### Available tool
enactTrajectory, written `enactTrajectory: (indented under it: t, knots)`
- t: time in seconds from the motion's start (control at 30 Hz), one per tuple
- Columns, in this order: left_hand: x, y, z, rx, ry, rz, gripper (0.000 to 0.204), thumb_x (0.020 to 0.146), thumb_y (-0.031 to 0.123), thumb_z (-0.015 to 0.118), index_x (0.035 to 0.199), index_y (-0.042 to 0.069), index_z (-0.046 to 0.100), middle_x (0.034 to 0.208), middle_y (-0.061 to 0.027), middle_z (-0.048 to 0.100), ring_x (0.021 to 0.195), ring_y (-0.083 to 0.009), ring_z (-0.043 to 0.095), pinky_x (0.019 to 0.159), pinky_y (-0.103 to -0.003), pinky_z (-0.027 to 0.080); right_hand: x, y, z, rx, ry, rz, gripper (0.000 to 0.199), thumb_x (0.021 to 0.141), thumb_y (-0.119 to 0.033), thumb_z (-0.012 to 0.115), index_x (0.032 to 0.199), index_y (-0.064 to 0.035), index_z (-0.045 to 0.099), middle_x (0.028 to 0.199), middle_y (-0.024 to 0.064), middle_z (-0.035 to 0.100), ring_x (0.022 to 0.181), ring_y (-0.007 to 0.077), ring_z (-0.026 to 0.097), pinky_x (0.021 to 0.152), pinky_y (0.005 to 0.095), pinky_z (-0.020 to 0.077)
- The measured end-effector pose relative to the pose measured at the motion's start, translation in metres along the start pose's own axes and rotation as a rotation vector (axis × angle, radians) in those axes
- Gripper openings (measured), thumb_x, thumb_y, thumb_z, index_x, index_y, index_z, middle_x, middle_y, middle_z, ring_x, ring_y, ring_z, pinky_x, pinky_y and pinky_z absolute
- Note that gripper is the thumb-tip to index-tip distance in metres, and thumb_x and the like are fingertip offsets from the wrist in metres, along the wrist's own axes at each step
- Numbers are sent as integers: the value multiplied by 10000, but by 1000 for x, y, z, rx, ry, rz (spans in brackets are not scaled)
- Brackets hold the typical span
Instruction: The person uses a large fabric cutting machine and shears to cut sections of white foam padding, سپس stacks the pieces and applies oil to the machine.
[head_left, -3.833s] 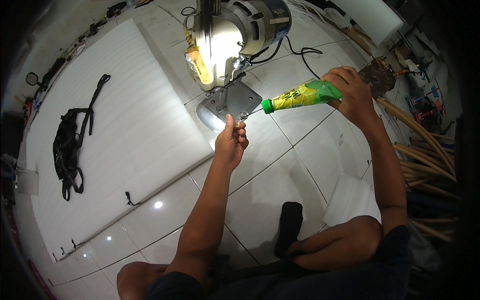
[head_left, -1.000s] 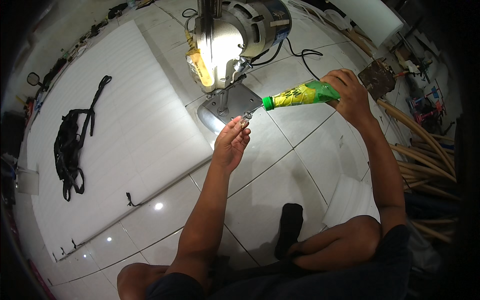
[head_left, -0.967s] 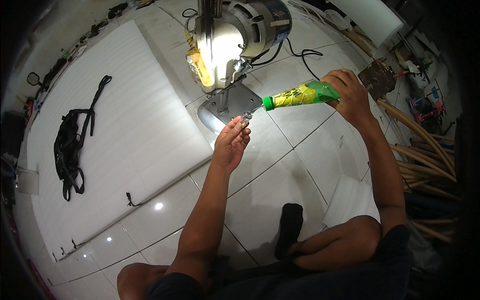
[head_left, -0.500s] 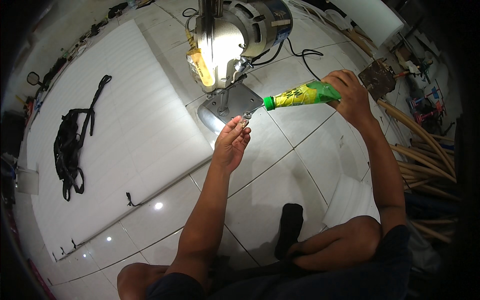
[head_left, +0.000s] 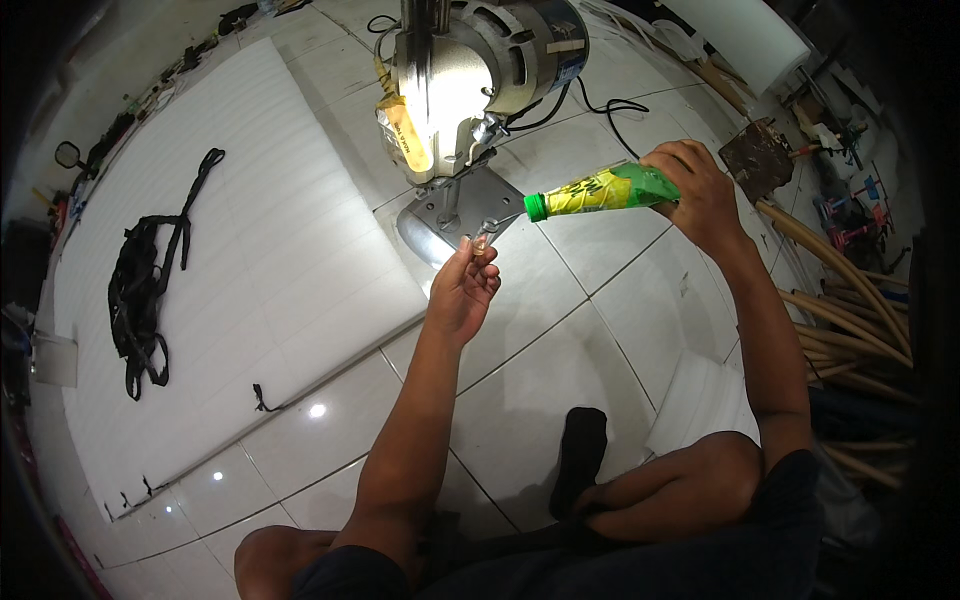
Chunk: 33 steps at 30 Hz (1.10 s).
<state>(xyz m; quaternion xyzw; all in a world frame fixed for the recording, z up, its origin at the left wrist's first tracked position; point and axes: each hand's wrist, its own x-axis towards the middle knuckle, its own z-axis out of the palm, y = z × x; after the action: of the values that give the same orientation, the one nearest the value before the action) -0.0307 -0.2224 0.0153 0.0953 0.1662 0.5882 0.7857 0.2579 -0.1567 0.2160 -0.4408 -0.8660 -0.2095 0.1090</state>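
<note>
My left hand (head_left: pixel 466 290) pinches a small clear vial (head_left: pixel 486 232) between thumb and fingers, its open end up. In my right hand (head_left: pixel 698 196) is a green plastic bottle (head_left: pixel 590 191) with a yellow label, tipped nearly level. The bottle's green cap points left, toward the vial. A thin pale line, a nozzle or a stream of liquid, runs from the cap to the vial's mouth; I cannot tell which. Just behind the vial stands a cloth cutting machine (head_left: pixel 500 68) with a metal base plate (head_left: pixel 424 232), its lamp shining.
On the left, a large white foam sheet (head_left: pixel 270 250) lies on the tiles with a tangle of black straps (head_left: pixel 135 290) on it. A black cable (head_left: pixel 615 115) trails behind the machine. Tan tubes (head_left: pixel 840 260) and a white foam roll (head_left: pixel 745 40) lie on the right.
The vial now stands a little higher out of my left fingers and more of it shows. The bottle keeps almost the same tilt and place in my right hand.
</note>
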Motion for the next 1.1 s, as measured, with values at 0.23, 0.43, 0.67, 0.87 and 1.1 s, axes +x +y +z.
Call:
enactTrajectory:
  t: [0.23,0.43,0.67,0.87,1.1]
  knots:
    - [0,0,14,16,126,-8,319,992,395,549,980,79,592,902,-17,596,738,-82,542,658,-213,465,0,-1,0,20,-9,-7,546,616,-174,861,1101,-169,611,1126,-24,590,1097,202,559,824,339,551]
    - [-1,2,9,23,86,-54,329,984,423,556,904,104,574,841,7,592,658,-66,518,601,-205,440,0,-1,1,20,-4,-18,538,621,-178,858,1099,-165,611,1121,-17,593,1098,206,561,835,337,547]
    - [0,1,14,21,191,-28,348,978,438,562,894,100,586,775,16,583,612,-60,499,576,-191,415,1,-5,1,53,-6,-12,508,640,-181,845,1090,-136,614,1099,8,602,1089,227,559,856,360,525]
    - [-2,2,13,42,149,-31,342,975,424,572,943,85,602,812,3,589,653,-64,507,601,-194,419,0,-4,2,32,-9,-6,555,622,-213,860,1112,-158,606,1131,-12,596,1096,210,564,847,344,546]
    - [-2,4,5,-5,90,-3,290,974,364,587,1022,80,614,866,-17,606,712,-91,538,664,-218,456,2,-3,0,11,11,-9,675,606,-272,877,1202,-156,582,1171,7,584,1126,207,554,852,347,552]
